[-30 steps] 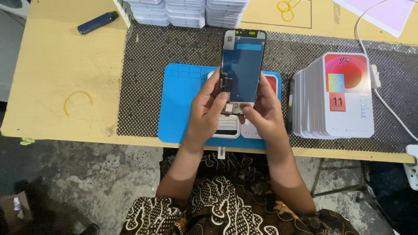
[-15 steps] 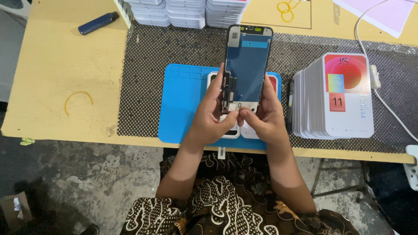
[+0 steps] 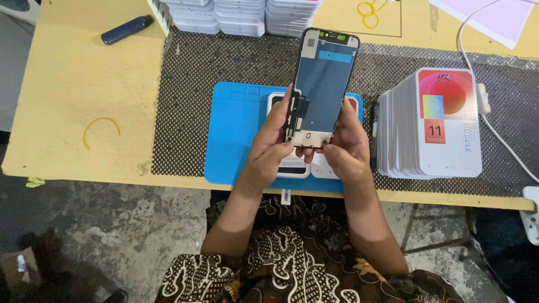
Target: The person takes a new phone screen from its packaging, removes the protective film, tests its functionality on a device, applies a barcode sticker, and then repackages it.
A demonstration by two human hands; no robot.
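Phone screen panel (image 3: 324, 84) lifted higher since a second ago; top edge now up near white stacks at back of table, earlier just above blue mat (image 3: 236, 134). Panel slightly more tilted to right. My left hand (image 3: 275, 147) and right hand (image 3: 342, 148) risen a little with it, grip at lower end unchanged.

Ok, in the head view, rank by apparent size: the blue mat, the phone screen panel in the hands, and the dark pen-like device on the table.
1. blue mat
2. phone screen panel, though raised nearer the camera, so it looks enlarged
3. dark pen-like device, clearly smallest
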